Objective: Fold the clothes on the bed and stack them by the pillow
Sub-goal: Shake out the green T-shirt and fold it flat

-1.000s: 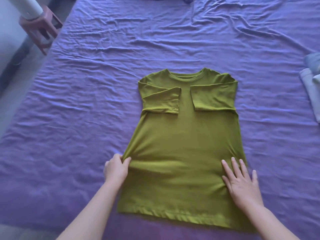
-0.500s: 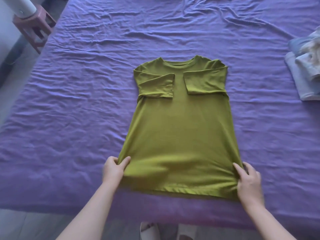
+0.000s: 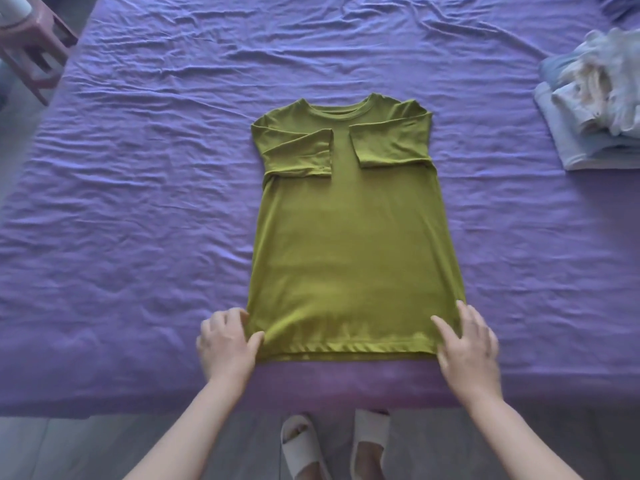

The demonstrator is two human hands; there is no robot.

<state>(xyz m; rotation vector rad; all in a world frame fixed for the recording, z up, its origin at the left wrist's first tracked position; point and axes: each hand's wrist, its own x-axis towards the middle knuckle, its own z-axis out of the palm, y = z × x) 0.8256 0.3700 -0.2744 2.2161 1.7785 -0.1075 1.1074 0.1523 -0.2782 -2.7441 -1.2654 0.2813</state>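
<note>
A green T-shirt (image 3: 349, 244) lies flat on the purple bed sheet (image 3: 138, 202), collar away from me, both sleeves folded in over the chest. My left hand (image 3: 227, 344) is at the hem's left corner, thumb on top of the cloth and fingers at its edge. At the hem's right corner my right hand (image 3: 467, 344) holds the same way, thumb lying on the shirt. A stack of folded pale clothes (image 3: 595, 109) sits at the right side of the bed. No pillow is in view.
The bed's near edge runs just below the hem, with grey floor and my two feet in white slippers (image 3: 332, 445) under it. A pink stool (image 3: 31, 50) stands off the bed's far left corner.
Both hands slid down the shirt's sides to the hem corners. The wrinkles in the lower shirt are smoothed out. My view has pulled back, showing the bed edge and floor.
</note>
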